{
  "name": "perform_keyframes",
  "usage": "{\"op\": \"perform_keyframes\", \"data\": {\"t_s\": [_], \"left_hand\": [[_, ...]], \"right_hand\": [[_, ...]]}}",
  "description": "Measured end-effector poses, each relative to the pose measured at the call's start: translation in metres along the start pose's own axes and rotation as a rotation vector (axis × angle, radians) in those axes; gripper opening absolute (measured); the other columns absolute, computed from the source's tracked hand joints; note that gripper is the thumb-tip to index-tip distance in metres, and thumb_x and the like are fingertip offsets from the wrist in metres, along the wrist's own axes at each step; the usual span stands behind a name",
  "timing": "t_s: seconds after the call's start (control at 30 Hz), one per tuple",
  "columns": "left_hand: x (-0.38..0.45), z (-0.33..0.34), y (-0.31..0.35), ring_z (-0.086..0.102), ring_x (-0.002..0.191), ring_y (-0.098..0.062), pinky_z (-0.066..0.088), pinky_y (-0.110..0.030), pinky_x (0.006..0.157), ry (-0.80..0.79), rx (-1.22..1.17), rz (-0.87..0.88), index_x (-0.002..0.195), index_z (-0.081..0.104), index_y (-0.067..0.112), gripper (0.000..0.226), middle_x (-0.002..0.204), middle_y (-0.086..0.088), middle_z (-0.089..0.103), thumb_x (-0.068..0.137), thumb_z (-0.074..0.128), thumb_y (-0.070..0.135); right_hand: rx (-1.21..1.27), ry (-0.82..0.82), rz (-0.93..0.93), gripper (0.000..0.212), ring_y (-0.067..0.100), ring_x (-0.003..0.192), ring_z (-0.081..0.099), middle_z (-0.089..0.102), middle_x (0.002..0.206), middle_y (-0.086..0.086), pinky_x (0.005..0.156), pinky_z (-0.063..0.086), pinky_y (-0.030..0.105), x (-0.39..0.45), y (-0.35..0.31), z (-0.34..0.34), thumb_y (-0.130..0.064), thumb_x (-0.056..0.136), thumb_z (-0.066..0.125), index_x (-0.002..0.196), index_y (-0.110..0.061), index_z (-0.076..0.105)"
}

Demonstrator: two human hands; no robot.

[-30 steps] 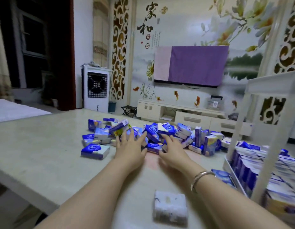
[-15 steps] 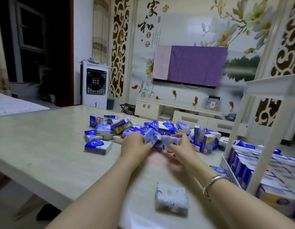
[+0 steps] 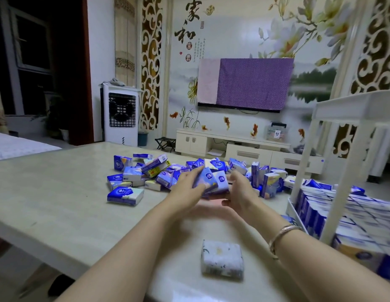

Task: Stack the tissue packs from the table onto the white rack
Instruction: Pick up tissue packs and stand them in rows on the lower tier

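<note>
Both hands now off the pile, lifted | your left hand (image 3: 185, 189) and right hand (image 3: 241, 192) grip a tissue-pack bundle (image 3: 211, 182) above the surface (image 3: 59, 203) | square it, carry level to white rack (image 3: 333, 212)

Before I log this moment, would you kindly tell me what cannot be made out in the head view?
- How many tissue packs the hands grip: the left hand and right hand cover the bundle.
- The white rack: its right part is cut off by the frame edge, and its stacked packs are blurred.
- Printing on the pale pack nearest the camera: too blurred to read.
</note>
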State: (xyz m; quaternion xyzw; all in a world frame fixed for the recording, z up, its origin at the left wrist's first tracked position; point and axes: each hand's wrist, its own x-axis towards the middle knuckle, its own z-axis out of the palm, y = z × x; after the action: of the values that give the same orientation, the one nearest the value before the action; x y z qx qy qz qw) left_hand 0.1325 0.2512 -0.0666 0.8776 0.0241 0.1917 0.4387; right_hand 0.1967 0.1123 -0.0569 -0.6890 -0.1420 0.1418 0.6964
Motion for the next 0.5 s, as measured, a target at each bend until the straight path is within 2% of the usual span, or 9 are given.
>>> {"op": "perform_keyframes", "data": {"t_s": [0.03, 0.1, 0.17, 0.23, 0.3, 0.33, 0.37, 0.43, 0.5], "left_hand": [[0.000, 0.001, -0.003, 0.028, 0.138, -0.023, 0.025, -0.034, 0.112, -0.024, 0.048, -0.020, 0.147, 0.023, 0.038, 0.072, 0.149, -0.001, 0.029, 0.082, 0.053, 0.042], [-0.002, 0.002, -0.007, 0.027, 0.137, -0.027, 0.026, -0.041, 0.113, -0.029, 0.149, -0.023, 0.148, 0.018, 0.040, 0.083, 0.148, 0.000, 0.032, 0.078, 0.063, 0.047], [-0.002, -0.002, -0.011, 0.035, 0.131, -0.029, 0.031, -0.041, 0.108, 0.038, 0.143, 0.021, 0.142, 0.032, 0.034, 0.076, 0.137, 0.000, 0.046, 0.077, 0.071, 0.044], [-0.002, -0.008, -0.016, 0.048, 0.117, -0.026, 0.043, -0.032, 0.089, 0.075, 0.051, 0.032, 0.123, 0.046, 0.029, 0.058, 0.117, 0.001, 0.059, 0.074, 0.073, 0.044], [-0.004, -0.011, -0.019, 0.054, 0.108, -0.017, 0.041, -0.020, 0.074, 0.058, -0.015, 0.002, 0.116, 0.047, 0.021, 0.046, 0.112, 0.002, 0.061, 0.081, 0.071, 0.038], [-0.004, -0.012, -0.020, 0.054, 0.108, -0.013, 0.042, -0.020, 0.075, 0.063, -0.053, -0.019, 0.117, 0.045, 0.017, 0.045, 0.116, 0.002, 0.060, 0.084, 0.069, 0.035], [-0.004, -0.013, -0.022, 0.054, 0.114, -0.012, 0.043, -0.022, 0.083, 0.077, -0.112, -0.037, 0.122, 0.042, 0.013, 0.048, 0.123, 0.001, 0.059, 0.087, 0.066, 0.033], [-0.002, -0.016, -0.022, 0.045, 0.130, -0.011, 0.036, -0.023, 0.103, 0.102, -0.234, -0.070, 0.139, 0.028, 0.011, 0.063, 0.137, 0.002, 0.049, 0.090, 0.062, 0.030], [-0.004, -0.018, -0.020, 0.034, 0.137, -0.009, 0.027, -0.020, 0.104, 0.116, -0.271, -0.071, 0.149, 0.012, 0.016, 0.075, 0.144, 0.002, 0.039, 0.092, 0.059, 0.029]], "right_hand": [[0.002, -0.013, 0.003, 0.036, 0.020, 0.057, 0.063, 0.071, 0.071, 0.009, 0.052, 0.026, 0.028, 0.002, 0.000, 0.002, -0.023, 0.087, 0.026, 0.085, -0.013, 0.061], [-0.021, -0.058, -0.010, 0.039, 0.018, 0.059, 0.053, 0.069, 0.074, 0.011, 0.051, 0.024, 0.028, 0.005, 0.001, 0.007, -0.025, 0.089, 0.023, 0.092, -0.011, 0.059], [-0.077, -0.138, -0.041, 0.050, 0.018, 0.067, 0.048, 0.068, 0.085, 0.011, 0.054, 0.024, 0.030, 0.006, 0.002, 0.008, -0.028, 0.091, 0.017, 0.103, -0.009, 0.062], [-0.177, -0.146, -0.082, 0.057, 0.017, 0.076, 0.053, 0.070, 0.097, 0.008, 0.059, 0.026, 0.031, 0.008, 0.001, 0.009, -0.029, 0.093, 0.014, 0.109, -0.010, 0.065], [-0.361, -0.042, -0.150, 0.045, 0.016, 0.098, 0.056, 0.065, 0.115, 0.005, 0.072, 0.037, 0.030, 0.016, 0.003, 0.010, -0.029, 0.096, 0.024, 0.113, -0.015, 0.064], [-0.493, 0.019, -0.197, 0.037, 0.017, 0.111, 0.053, 0.059, 0.125, 0.006, 0.084, 0.041, 0.031, 0.023, 0.005, 0.010, -0.027, 0.095, 0.035, 0.120, -0.018, 0.059], [-0.648, 0.049, -0.229, 0.039, 0.019, 0.122, 0.046, 0.053, 0.133, 0.007, 0.094, 0.040, 0.032, 0.030, 0.007, 0.008, -0.025, 0.091, 0.044, 0.130, -0.021, 0.050], [-0.928, 0.023, -0.254, 0.059, 0.023, 0.137, 0.031, 0.044, 0.143, 0.006, 0.109, 0.032, 0.039, 0.036, 0.011, 0.010, -0.028, 0.088, 0.053, 0.143, -0.025, 0.033], [-1.149, -0.022, -0.296, 0.069, 0.025, 0.144, 0.020, 0.038, 0.149, 0.002, 0.114, 0.023, 0.041, 0.036, 0.013, 0.016, -0.034, 0.087, 0.057, 0.148, -0.024, 0.025]]}}
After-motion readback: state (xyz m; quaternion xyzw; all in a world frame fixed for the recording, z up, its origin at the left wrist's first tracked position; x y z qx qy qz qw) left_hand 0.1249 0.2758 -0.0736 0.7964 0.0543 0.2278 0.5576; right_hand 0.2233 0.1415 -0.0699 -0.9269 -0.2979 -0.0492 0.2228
